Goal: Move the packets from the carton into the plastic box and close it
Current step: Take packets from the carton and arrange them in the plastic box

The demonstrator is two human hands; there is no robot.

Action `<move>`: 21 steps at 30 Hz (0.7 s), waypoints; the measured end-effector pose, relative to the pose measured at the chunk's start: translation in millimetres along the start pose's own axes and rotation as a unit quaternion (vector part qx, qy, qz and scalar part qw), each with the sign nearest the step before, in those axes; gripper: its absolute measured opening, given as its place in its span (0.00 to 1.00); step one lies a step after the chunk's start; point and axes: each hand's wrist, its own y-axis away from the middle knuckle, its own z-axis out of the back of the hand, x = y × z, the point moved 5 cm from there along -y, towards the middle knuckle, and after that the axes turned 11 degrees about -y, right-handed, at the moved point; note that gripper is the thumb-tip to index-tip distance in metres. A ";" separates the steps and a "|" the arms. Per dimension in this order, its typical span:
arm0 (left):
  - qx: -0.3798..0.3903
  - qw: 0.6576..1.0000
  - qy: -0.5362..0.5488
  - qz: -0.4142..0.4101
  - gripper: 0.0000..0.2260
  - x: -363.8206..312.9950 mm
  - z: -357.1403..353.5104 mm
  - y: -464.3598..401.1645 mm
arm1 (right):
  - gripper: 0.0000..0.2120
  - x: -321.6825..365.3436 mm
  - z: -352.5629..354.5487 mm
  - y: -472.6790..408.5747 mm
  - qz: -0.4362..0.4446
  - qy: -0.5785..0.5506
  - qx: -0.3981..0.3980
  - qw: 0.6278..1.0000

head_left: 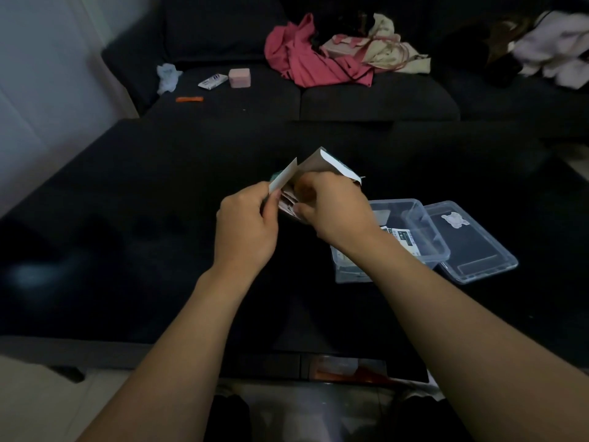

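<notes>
A small carton [314, 164] is held up over the middle of the dark table [127, 218], between the two hands. Its top flaps are open and stand up, one white flap on the left and a brown one with a white and green edge on the right. The left flap is pinched by the left hand [245, 228], with the fingers curled round its edge. The right hand [334, 212] is curled at the open mouth of the carton, and a bunch of packets [287, 204] is gripped between its thumb and fingers. The packets look pink and white, but their print is too blurred to be read.

Just to the right of the hands, a clear plastic box [411, 218] is seen on the table, partly hidden by the right arm. A few packets with white and dark labels [400, 237] lie inside it. The clear lid [471, 244] lies flat on the table, touching the right side of the box, with a small pale sticker on it.

Farther away, a dark sofa [350, 100] is seen. On it lie a pink cloth [302, 59], a cream bag [382, 49], a small pink box [239, 77], a white packet [213, 81], an orange stick [189, 99] and a crumpled white bag [167, 76].
</notes>
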 end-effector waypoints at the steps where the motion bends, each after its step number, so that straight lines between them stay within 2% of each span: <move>1: 0.003 1.000 -0.004 0.002 0.07 0.2 -0.7 -0.2 | 0.13 0.8 0.4 0.4 0.002 0.005 0.007 1.000; 6: 0.024 1.000 -0.017 -0.008 0.08 -3.1 -3.7 0.1 | 0.16 3.2 -3.4 1.7 0.021 0.044 0.014 0.999; 11: 0.025 0.999 -0.038 -0.016 0.09 -6.9 -3.5 1.0 | 0.13 4.8 0.2 2.0 0.019 0.047 0.022 0.998; 15: 0.037 0.998 -0.048 0.003 0.11 -6.4 -5.2 1.3 | 0.09 0.8 2.9 -2.7 -0.002 0.099 -0.002 0.995; 21: 0.053 0.997 -0.048 0.018 0.11 -4.9 -6.9 1.0 | 0.09 -17.0 5.6 -8.5 -0.054 0.044 0.010 0.998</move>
